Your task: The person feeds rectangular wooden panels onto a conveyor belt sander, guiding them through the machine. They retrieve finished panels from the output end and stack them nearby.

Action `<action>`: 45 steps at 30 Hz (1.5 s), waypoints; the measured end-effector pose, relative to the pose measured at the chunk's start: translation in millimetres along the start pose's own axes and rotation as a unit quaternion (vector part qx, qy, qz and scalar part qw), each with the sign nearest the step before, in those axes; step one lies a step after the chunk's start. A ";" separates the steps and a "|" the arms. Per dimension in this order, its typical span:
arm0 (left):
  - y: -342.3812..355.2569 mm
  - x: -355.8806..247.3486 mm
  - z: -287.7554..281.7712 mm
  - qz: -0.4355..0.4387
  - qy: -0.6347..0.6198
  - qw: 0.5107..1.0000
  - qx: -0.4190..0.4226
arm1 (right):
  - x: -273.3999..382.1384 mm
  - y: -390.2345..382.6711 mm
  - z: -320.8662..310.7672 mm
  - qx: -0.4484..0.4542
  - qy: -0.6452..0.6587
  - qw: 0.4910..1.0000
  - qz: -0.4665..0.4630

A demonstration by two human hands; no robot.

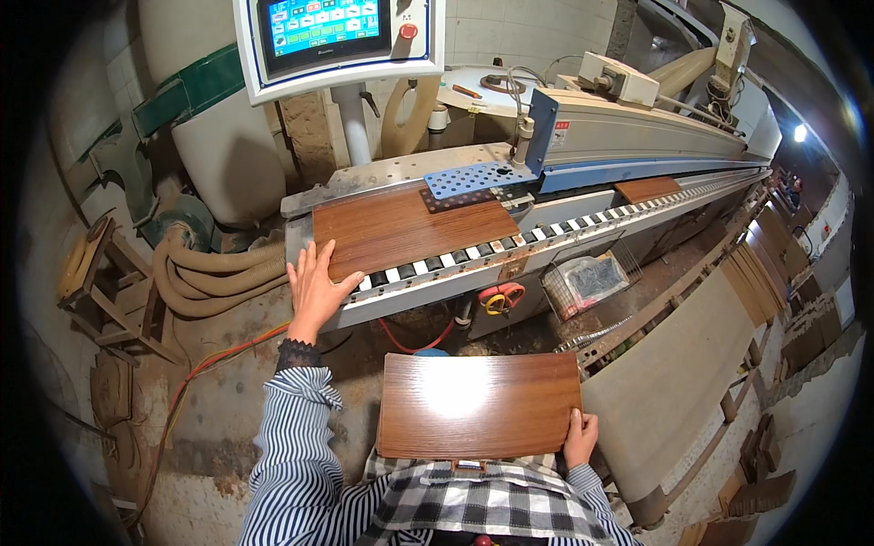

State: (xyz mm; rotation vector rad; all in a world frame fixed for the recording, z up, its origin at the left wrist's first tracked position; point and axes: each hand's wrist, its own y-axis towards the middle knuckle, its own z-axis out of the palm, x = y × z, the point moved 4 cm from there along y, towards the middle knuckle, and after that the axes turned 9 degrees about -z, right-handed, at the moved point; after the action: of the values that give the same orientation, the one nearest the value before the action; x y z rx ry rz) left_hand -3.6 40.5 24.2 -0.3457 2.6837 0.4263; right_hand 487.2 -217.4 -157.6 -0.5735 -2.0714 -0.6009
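Spread open, gripping nothing, the left hand point(314, 284) touched the left end of a wood-grain panel point(410, 229) lying on the machine point(651, 146) beside its segmented track point(437, 264). The right hand point(580, 439) gripped a nearer board point(514, 405) by its right edge. Even pushing, clear of the track, seemed best.

Woodworking workshop on my remote feed, long grey-and-blue metal machine point(637, 144), white-framed colour control screen point(323, 25), thick ribbed beige hoses point(216, 284), stacked flat brown boards point(760, 275) I see at right, stained floor point(223, 409).
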 end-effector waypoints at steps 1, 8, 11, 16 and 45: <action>0.8 2.9 0.5 0.004 -0.007 1.000 0.006 | 6.1 1.3 -0.7 -0.005 -0.013 1.000 0.004; 2.7 11.2 -0.6 0.012 -0.032 0.999 0.028 | 31.9 10.8 -15.1 -0.058 -0.038 0.996 -0.054; 2.3 15.4 -2.9 0.030 -0.045 0.998 0.033 | 33.7 19.8 -20.0 0.030 0.198 0.978 0.051; -0.2 18.7 -2.0 0.042 -0.052 0.998 0.021 | 27.0 15.5 -17.0 0.216 0.343 0.884 0.232; -1.3 29.7 -6.1 0.073 -0.091 0.993 0.029 | 11.3 17.1 -12.7 0.217 0.347 0.882 0.236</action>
State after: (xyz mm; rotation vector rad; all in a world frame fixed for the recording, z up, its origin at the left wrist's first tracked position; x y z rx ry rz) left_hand -31.8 31.9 16.7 -0.0890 2.5451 0.4017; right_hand 499.6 -209.9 -138.3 -0.4766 -1.2528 -0.0199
